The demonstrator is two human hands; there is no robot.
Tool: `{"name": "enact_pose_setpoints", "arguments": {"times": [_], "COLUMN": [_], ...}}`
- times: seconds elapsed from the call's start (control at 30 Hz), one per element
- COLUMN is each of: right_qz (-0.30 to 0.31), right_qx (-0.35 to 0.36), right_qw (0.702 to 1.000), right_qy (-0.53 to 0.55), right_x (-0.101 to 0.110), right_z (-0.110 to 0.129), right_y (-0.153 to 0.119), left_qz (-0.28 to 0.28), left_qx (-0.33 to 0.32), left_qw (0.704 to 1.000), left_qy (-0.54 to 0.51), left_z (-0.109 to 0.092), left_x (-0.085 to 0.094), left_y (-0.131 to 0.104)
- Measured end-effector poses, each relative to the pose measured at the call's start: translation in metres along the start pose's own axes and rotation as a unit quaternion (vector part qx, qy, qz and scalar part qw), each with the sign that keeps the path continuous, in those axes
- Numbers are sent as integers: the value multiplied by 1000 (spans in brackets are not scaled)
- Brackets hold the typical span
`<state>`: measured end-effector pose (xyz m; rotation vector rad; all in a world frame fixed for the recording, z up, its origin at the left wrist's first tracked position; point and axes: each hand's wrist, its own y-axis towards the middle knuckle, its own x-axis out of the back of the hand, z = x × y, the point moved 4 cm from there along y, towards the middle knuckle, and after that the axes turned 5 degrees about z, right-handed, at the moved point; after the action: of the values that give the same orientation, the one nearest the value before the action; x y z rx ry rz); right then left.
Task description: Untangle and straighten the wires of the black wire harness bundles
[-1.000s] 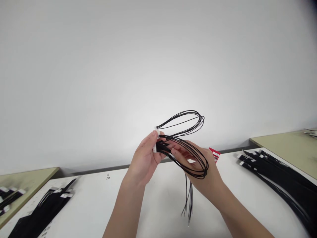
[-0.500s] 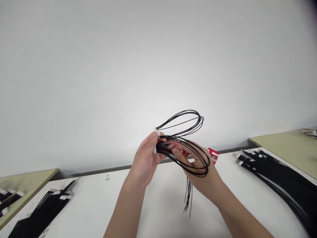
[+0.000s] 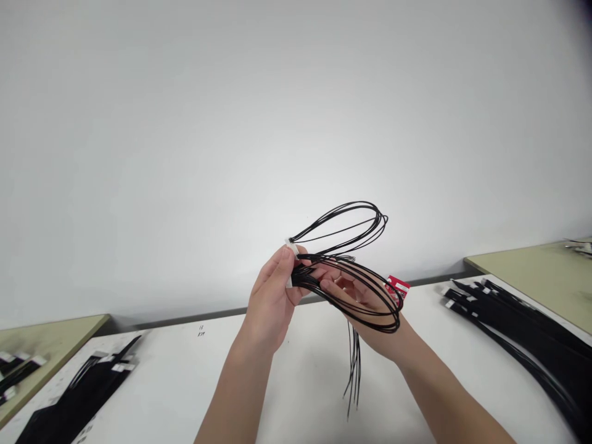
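A white connector point(image 3: 292, 248) is pinched between the thumb and fingers of my left hand point(image 3: 272, 299). From it a wire harness point(image 3: 398, 316) of thin black wires bends to the right in two large loops, one above the other. Below and behind the lower loop, my right hand point(image 3: 363, 308) has its fingers curled round the wires close to the connector; part of its grip is hidden. Several loose wire ends point(image 3: 355, 370) hang down beneath my right hand. Both hands are held up above the white table.
Black wire bundles with white tags lie on the white table point(image 3: 176, 382), one group point(image 3: 518, 327) at right and another point(image 3: 87, 394) at left. Behind my right hand is a red and white card point(image 3: 398, 286). Side tables flank it; a pale wall point(image 3: 296, 111) rises behind.
The wire loops have swung slightly to the right. My right hand has shifted a little, its fingers less tightly bunched, and the hanging wire ends have swayed. My left hand keeps its pinch.
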<state>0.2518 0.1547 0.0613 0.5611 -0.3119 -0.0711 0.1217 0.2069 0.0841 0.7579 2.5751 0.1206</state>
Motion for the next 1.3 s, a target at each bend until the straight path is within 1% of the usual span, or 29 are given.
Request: {"name": "enact_pose_setpoints", "arguments": {"times": [0.1, 0.2, 0.27, 0.33, 0.4, 0.5, 0.57, 0.63, 0.77, 0.83, 0.93, 1.0, 1.07, 1.1, 1.17, 1.23, 1.3], "right_qz": [-15, -46, -79, -108, -125, -145, -151, -146, -108, -104, -113, -93, -45, -22, 2, 1, -5], "right_qx": [9, 46, 88, 133, 166, 178, 169, 140, 67, 53, 51, 26, -27, -55, -101, -128, -123], "right_qw": [999, 992, 980, 960, 943, 930, 932, 944, 970, 975, 978, 988, 998, 998, 981, 954, 930], "right_qy": [-36, -105, -163, -220, -262, -288, -283, -259, -206, -187, -167, -120, -24, 39, 164, 272, 346], "right_x": [0, 2, 4, 5, 5, 4, 4, 4, 7, 9, 9, 10, 12, 15, 26, 42, 58], "right_z": [3, 11, 18, 23, 27, 29, 30, 30, 27, 26, 24, 21, 16, 13, 9, 7, 8], "right_y": [-1, -2, -3, -5, -8, -11, -11, -10, -3, -1, -1, -1, 0, 0, 0, 0, 0], "left_qz": [2, -1, -3, -3, -10, -24, -23, -21, -18, -10, -5, -4, -1, 4, 18, 32, 45], "left_qx": [-3, -10, -14, -16, -17, -21, -17, -13, -14, -11, -9, -13, -13, -10, 0, 5, 5], "left_qw": [1000, 1000, 1000, 999, 999, 999, 999, 999, 999, 999, 999, 999, 999, 999, 999, 999, 998], "left_qy": [4, 17, 28, 36, 40, 44, 44, 41, 37, 42, 46, 43, 36, 32, 28, 31, 37], "left_z": [0, -2, -3, -4, -4, -4, -4, -3, -4, -4, -4, -3, -3, -3, -2, -2, -2], "left_x": [0, -2, -4, -7, -8, -7, -6, -4, -2, -3, -3, -3, -3, -3, -3, -5, -6], "left_y": [0, 0, 0, 0, 0, 0, 0, 1, 3, 3, 3, 4, 4, 4, 4, 3, 3]}}
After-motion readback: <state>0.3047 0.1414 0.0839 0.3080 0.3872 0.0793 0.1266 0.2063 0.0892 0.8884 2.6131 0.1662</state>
